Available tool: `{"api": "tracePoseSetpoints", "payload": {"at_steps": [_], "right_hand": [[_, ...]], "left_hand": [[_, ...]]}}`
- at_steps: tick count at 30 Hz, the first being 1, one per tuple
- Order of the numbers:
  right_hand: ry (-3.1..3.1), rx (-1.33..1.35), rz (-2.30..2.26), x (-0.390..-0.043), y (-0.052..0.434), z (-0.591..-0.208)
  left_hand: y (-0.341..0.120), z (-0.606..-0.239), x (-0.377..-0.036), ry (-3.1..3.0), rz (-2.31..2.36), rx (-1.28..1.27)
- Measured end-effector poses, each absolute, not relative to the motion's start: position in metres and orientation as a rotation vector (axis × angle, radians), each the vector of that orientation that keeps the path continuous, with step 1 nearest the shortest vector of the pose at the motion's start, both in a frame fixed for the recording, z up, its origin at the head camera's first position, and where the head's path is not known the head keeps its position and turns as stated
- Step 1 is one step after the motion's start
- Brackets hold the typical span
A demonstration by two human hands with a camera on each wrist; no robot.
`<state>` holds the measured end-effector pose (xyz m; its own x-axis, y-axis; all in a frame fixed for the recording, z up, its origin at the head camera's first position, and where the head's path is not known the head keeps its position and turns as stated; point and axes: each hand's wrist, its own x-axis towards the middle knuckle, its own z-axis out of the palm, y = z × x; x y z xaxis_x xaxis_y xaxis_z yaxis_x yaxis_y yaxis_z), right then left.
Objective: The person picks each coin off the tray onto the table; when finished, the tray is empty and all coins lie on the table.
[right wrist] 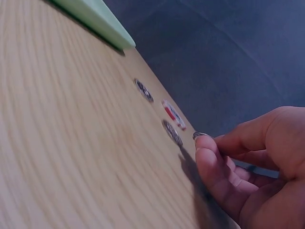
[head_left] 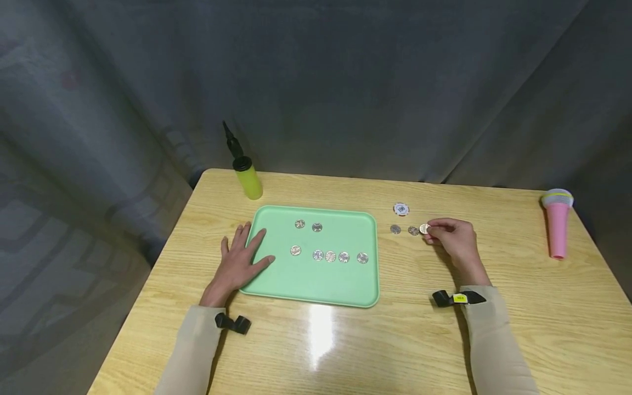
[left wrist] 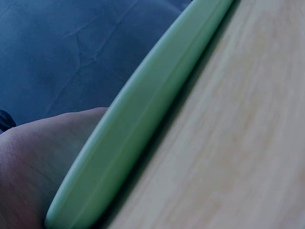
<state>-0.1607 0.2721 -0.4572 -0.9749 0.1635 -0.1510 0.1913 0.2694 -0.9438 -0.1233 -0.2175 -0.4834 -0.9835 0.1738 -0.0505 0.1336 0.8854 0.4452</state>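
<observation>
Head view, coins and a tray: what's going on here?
A person sits at a light wooden table. Their right hand pinches a small silver coin beside two more silver coins on the table and a white round chip. Their left hand rests flat on the left edge of a mint-green plastic tray that holds seven silver coins.

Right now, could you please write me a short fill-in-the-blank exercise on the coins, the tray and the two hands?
1. The green tray holds ____ coins.
2. The right hand pinches a coin at the end of a row with ____ other coins on the table.
3. The left hand rests flat on the tray's ____ edge.
4. The red and white chip lies on the ____, not in the tray.

Missing words: seven; two; left; table
</observation>
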Motion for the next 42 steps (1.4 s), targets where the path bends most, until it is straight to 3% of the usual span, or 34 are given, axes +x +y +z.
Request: {"api": "tracePoseSetpoints", "payload": {"at_steps": [25,42], "right_hand": [[2.838,0.390,-1.354,-0.1592,0.2801,-0.4583],[2.903,0.376,-1.284,-0.1568,0.2777,-0.4565]], "left_hand": [[-0.2176,-0.4837,-0.1237,2.956,0.701,0.243],[-0.2176,-0.4827,-0.1229,2.957,0.699,0.243]]}}
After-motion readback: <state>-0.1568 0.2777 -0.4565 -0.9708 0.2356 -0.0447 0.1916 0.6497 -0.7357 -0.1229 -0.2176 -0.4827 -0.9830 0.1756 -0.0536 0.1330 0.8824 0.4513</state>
